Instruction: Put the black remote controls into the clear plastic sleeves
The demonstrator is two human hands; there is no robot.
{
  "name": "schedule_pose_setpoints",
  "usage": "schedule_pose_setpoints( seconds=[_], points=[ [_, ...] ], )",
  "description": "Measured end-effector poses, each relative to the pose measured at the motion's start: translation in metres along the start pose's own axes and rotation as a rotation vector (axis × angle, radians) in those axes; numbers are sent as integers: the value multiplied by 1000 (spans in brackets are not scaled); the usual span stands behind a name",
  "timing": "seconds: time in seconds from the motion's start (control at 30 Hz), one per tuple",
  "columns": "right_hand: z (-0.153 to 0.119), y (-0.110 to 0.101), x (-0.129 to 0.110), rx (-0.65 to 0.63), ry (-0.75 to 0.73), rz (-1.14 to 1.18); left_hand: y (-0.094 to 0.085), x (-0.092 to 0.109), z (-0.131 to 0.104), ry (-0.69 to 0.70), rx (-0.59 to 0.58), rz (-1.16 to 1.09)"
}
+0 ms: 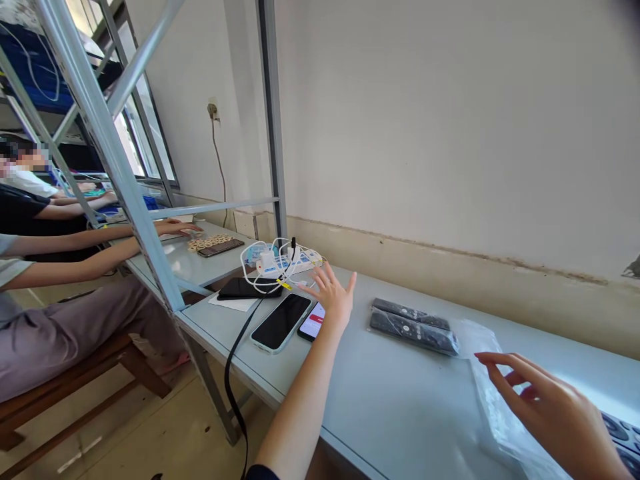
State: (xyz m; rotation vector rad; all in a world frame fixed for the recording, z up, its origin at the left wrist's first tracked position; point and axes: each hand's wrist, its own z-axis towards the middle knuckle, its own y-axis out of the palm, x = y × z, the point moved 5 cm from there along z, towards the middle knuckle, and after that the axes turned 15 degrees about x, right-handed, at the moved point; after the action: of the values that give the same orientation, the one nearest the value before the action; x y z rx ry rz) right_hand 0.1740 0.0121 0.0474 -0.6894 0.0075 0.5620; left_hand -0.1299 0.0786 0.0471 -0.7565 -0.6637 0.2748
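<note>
My left hand (pixel 333 293) is open, its fingers spread over the table just past a phone with a lit screen (pixel 313 321). Nothing shows in its grasp. Lower right, my right hand (pixel 550 407) has its thumb and index fingertips brought together in a pinch, above a clear plastic bag (pixel 493 400). Whether the pinch holds a bit of the bag, I cannot tell. Between the hands lie two black remote controls (pixel 413 327) side by side in clear wrapping. A dark object with round buttons (pixel 623 430) is partly hidden behind my right hand.
A phone with a dark screen (pixel 281 323), another black phone (pixel 250 288) and a white power strip (pixel 290 262) with tangled cables stand at left. A black strap (pixel 230 373) hangs over the edge. A metal post (pixel 115 160) separates a seated person's arms (pixel 75 260).
</note>
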Motion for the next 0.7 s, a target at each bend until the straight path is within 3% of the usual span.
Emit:
schedule_pose_setpoints(
  seconds=[0.07, 0.17, 0.27, 0.43, 0.7],
  points=[
    [-2, 0, -6, 13, -30, 13, -2, 11, -3, 96, 70, -47],
    [-4, 0, -16, 58, -69, 13, 0, 29, -13, 245, 82, -151],
    [-5, 1, -24, 58, -155, 57, 3, 43, -26, 371, 19, -272],
    [-8, 8, -33, -63, -384, 182, 3, 58, -43, 529, -111, -396],
    [0, -1, -45, 62, -491, 174, 8, 70, -67, 665, -211, -427]
  ],
)
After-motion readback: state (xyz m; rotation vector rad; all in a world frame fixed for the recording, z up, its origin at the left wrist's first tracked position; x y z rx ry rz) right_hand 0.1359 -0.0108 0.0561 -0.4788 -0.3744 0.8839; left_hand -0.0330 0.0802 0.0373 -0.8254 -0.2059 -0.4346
